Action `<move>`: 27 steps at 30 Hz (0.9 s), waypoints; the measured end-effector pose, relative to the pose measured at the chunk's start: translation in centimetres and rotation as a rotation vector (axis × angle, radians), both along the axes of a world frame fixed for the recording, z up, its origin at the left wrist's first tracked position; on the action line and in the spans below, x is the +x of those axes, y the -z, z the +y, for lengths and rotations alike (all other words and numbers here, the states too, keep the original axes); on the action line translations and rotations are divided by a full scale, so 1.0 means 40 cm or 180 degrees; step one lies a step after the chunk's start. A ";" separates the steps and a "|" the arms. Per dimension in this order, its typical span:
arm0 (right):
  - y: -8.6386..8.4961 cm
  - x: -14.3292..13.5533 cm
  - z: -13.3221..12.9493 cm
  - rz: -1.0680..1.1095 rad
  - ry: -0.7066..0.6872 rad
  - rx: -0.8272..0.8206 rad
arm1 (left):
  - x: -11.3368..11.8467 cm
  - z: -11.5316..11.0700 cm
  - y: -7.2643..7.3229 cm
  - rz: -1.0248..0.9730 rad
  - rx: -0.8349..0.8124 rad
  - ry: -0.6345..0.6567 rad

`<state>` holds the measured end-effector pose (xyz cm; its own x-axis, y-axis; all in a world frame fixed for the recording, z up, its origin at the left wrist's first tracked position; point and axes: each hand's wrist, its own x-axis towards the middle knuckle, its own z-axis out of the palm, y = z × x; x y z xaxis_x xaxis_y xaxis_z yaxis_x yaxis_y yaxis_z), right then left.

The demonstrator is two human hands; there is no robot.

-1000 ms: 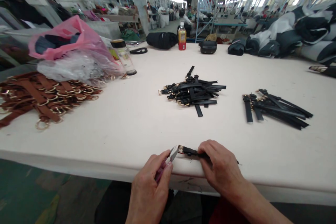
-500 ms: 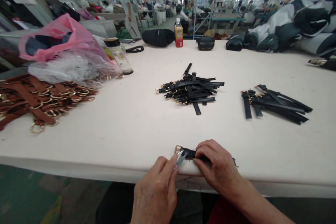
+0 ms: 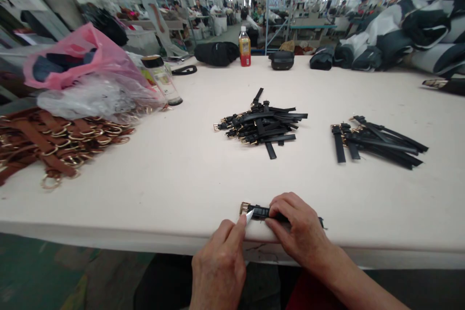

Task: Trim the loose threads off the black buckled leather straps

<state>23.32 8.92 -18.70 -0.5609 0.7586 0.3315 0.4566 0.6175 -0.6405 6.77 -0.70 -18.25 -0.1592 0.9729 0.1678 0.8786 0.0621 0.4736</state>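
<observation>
Near the front edge of the white table (image 3: 163, 189) lies a black strap (image 3: 260, 211) with a gold buckle at its left end. My right hand (image 3: 300, 227) pinches the strap's middle against the tabletop. Held in my left hand (image 3: 221, 256) is a small pointed metal tool (image 3: 249, 215), its tip touching the strap beside the buckle. Most of the tool is hidden by my fingers. Farther back is a pile of black buckled straps (image 3: 261, 123), and a smaller pile (image 3: 381, 143) lies to the right.
Brown straps with gold rings (image 3: 47, 140) heap at the left, beside a pink plastic bag (image 3: 105, 48) and a clear jar (image 3: 165, 82). A drink bottle (image 3: 244, 48) and black pouches stand at the far edge. Dark rolls (image 3: 395, 43) are stacked back right. People are beyond the table.
The two blades of the metal tool, apart before, now appear together as one point. My left hand has shifted slightly. At the back left, a walking person has moved left and another has come into view.
</observation>
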 end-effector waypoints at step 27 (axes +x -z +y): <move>-0.093 0.051 0.240 -0.1056 0.0888 0.0532 | -0.087 0.012 -0.024 -0.0988 0.0343 -0.0678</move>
<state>25.37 18.53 -14.97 -0.4394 0.8470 0.2991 0.7834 0.5243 -0.3338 3.31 -0.20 -17.27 -0.4151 0.8919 0.1792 0.6652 0.1631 0.7287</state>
